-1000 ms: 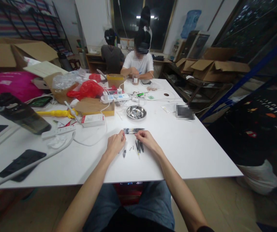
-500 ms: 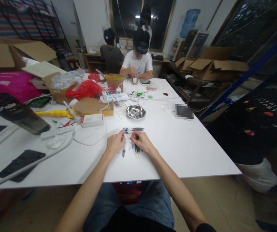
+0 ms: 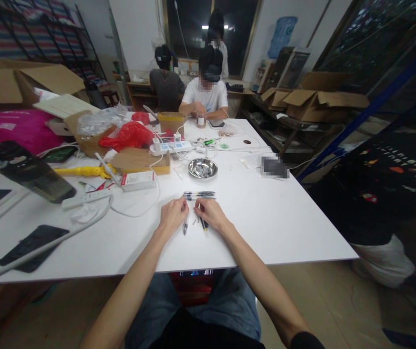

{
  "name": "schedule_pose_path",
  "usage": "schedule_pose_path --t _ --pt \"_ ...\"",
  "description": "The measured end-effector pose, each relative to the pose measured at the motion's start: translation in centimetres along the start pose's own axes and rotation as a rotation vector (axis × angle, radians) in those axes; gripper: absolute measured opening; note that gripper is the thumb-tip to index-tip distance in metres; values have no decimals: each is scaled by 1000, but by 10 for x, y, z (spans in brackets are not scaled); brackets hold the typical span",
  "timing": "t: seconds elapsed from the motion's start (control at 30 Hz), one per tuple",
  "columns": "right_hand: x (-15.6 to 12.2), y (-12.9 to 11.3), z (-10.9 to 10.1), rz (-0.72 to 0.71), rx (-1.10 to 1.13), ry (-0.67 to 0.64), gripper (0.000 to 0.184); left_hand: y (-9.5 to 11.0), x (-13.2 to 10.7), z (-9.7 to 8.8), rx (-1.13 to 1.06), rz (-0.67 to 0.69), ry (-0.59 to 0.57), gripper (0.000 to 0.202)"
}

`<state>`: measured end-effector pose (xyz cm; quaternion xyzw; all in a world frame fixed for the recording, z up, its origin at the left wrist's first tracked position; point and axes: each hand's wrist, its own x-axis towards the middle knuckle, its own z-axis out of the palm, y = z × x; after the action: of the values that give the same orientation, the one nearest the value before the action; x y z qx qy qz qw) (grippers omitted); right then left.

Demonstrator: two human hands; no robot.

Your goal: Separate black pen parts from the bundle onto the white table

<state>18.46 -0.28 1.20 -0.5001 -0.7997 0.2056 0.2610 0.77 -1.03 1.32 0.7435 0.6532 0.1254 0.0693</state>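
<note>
My left hand [image 3: 172, 215] rests on the white table [image 3: 266, 223] with its fingers curled over a pen part [image 3: 185, 226] that sticks out below them. My right hand [image 3: 210, 214] lies beside it, fingers bent and pinched over several loose dark pen parts [image 3: 202, 224]. Between the two hands lie a few tiny pieces [image 3: 194, 221]. Just beyond the fingertips, two or three assembled pens [image 3: 199, 195] lie side by side. A small metal bowl [image 3: 202, 167] holding small parts stands farther back.
Clutter fills the left side: a power strip [image 3: 171, 147], a red bag [image 3: 130, 135], cardboard boxes [image 3: 142, 161], a dark bottle [image 3: 26, 169], phones [image 3: 33, 245] and white cables [image 3: 84, 213]. A person in a white shirt [image 3: 205, 97] sits at the far end; others behind.
My right hand has slid left toward my left hand and now covers most of the loose pen parts. My left hand has barely moved.
</note>
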Motion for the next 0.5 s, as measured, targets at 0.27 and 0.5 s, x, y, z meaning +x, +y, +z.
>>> schedule_pose_path --t 0.27,0.5 --pt "-79 -56 4 -49 234 420 21 -1 -1 0 -20 -11 23 22" --pt "-206 -52 124 -163 -142 -414 20 -3 1 4 -21 -14 59 24"
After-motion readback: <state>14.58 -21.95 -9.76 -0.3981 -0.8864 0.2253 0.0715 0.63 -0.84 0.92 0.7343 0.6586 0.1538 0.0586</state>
